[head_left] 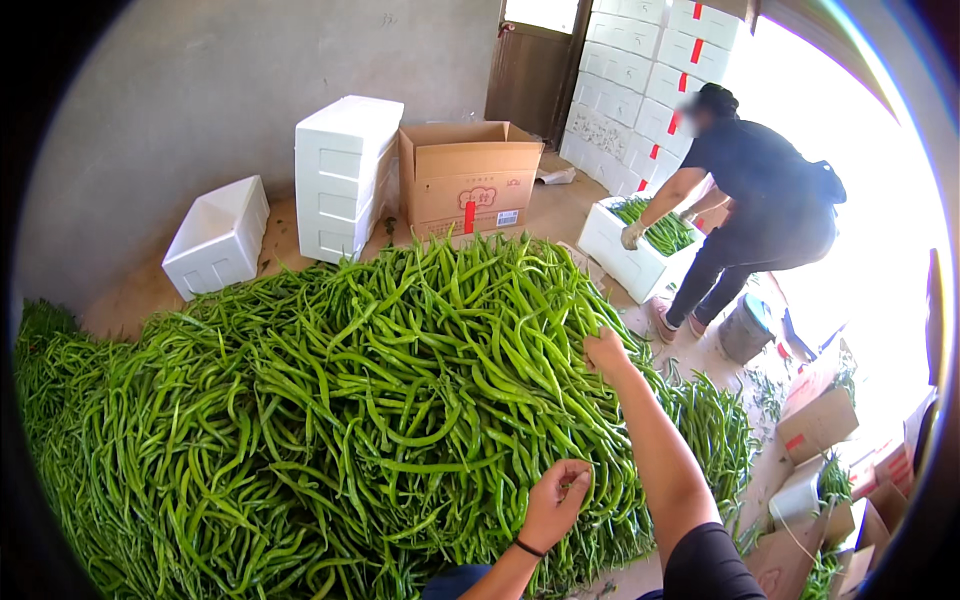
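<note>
A huge heap of long green chili peppers (400, 390) spreads before me. Low over its right part, my left hand (557, 505), with a dark band at the wrist, is closed with its fingers curled and no pepper showing in it. Farther out, my right hand (605, 352) is closed like a fist at the heap's right edge. Whatever its fingers may hold is hidden.
Beyond the heap stand an empty foam box (217, 240), stacked foam boxes (345, 180) and an open carton (470, 185). A person (760, 190) bends over a foam box (625, 262) of peppers. A bucket (745, 330) and cartons (820, 425) lie right.
</note>
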